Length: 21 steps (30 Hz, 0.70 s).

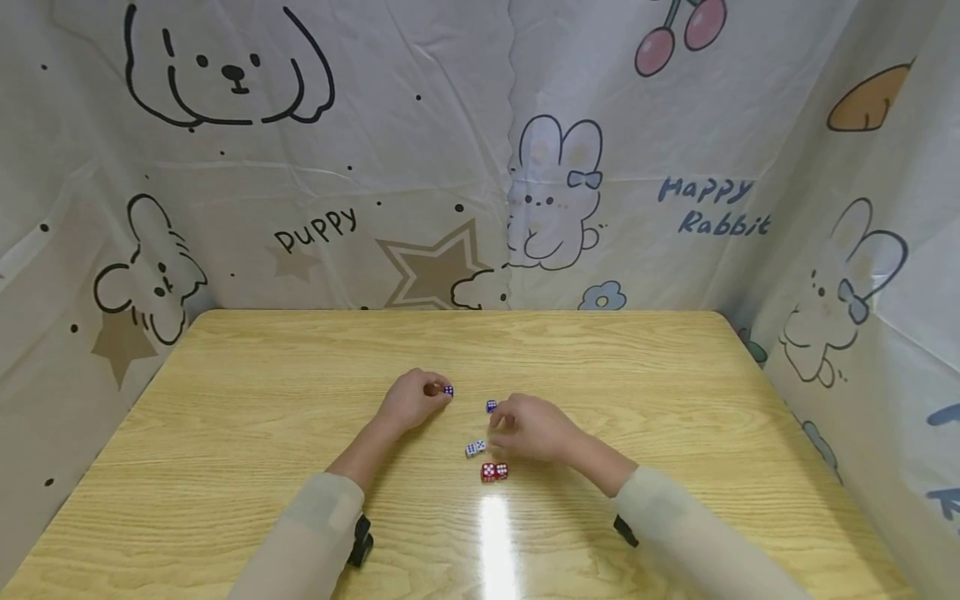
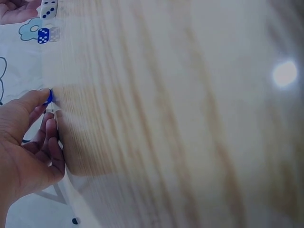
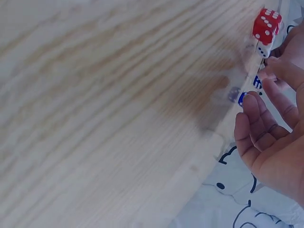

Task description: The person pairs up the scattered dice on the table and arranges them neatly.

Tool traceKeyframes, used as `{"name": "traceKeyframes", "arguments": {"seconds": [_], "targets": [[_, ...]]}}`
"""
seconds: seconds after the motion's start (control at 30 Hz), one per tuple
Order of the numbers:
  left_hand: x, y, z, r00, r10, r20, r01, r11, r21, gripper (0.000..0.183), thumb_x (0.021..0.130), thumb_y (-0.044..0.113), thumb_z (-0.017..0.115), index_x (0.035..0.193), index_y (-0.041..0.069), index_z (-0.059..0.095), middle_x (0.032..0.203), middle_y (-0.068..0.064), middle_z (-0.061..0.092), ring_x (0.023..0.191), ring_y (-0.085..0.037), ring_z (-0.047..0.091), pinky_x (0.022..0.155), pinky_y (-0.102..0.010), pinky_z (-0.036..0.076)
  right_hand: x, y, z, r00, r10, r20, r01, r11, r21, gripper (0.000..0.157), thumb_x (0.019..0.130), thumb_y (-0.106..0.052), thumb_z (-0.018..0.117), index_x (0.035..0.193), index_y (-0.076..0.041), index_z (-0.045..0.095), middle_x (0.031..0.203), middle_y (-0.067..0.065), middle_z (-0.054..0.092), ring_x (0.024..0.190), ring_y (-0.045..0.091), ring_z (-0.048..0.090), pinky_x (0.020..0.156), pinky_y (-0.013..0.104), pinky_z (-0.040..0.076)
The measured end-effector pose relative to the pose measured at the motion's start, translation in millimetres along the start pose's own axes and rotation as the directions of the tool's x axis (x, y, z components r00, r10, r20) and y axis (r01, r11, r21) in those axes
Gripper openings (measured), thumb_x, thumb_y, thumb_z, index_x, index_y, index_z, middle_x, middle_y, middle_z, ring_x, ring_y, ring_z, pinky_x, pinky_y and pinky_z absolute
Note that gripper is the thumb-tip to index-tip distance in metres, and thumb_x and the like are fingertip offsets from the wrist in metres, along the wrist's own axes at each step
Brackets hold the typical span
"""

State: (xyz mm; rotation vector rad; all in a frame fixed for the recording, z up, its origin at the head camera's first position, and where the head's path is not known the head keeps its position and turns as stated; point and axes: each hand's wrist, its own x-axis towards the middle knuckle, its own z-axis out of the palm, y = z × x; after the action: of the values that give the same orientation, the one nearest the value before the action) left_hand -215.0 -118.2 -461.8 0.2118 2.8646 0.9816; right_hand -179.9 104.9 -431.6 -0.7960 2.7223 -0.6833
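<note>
My left hand [image 1: 412, 400] is at the middle of the table and pinches a blue die [image 1: 448, 391] between thumb and fingertips. In the left wrist view, the die [image 2: 49, 97] shows as a blue edge at the thumb tip. A second blue die [image 1: 491, 407] sits on the table beside the fingertips of my right hand [image 1: 536, 427]. The right fingers are loosely bent, with nothing seen held between them. Two white dice [image 1: 476, 448] stand side by side just left of that hand. Nearer me, two red dice [image 1: 495, 472] stand side by side.
The wooden table [image 1: 262, 358] reaches back to a pale curtain [image 1: 420, 150] printed with cartoon animals, which also hangs along both sides. A bright light reflection lies on the tabletop in front of the red dice.
</note>
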Motion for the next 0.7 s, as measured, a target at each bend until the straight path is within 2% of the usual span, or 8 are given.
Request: {"name": "traceKeyframes", "arguments": {"seconds": [0.23,0.5,0.7], "targets": [[-0.5,0.0,0.3,1.000,0.001,-0.007,-0.001,1.000,0.001,0.019,0.086,0.024,0.066,0.102,0.014,0.070,0.091,-0.003,0.061,0.083,-0.016,0.052,0.077,-0.034,0.046,2,9,-0.5,0.997,0.042,-0.060,-0.044,0.999,-0.024,0.013,0.084,-0.024,0.069,0.091,-0.013,0.069,0.081,-0.004,0.060,0.074,0.008,0.053,0.067,0.027,0.046],[-1.1,-0.1,0.8,1.000,0.002,-0.009,-0.002,1.000,0.003,0.020,0.087,0.023,0.066,0.103,0.014,0.070,0.090,-0.003,0.060,0.082,-0.015,0.051,0.076,-0.033,0.045,9,12,-1.0,0.984,0.089,-0.157,-0.096,0.995,-0.039,0.016,0.085,-0.024,0.067,0.094,-0.010,0.070,0.081,0.000,0.059,0.070,0.010,0.051,0.063,0.027,0.045],[-1.6,0.5,0.8,1.000,-0.005,-0.009,0.005,1.000,0.008,0.019,0.087,0.024,0.065,0.104,0.015,0.071,0.090,-0.003,0.060,0.083,-0.015,0.051,0.076,-0.033,0.046,13,12,0.9,0.978,0.117,-0.176,-0.124,0.992,-0.030,0.019,0.086,-0.024,0.066,0.098,-0.010,0.069,0.085,0.001,0.059,0.072,0.011,0.053,0.065,0.028,0.046]]}}
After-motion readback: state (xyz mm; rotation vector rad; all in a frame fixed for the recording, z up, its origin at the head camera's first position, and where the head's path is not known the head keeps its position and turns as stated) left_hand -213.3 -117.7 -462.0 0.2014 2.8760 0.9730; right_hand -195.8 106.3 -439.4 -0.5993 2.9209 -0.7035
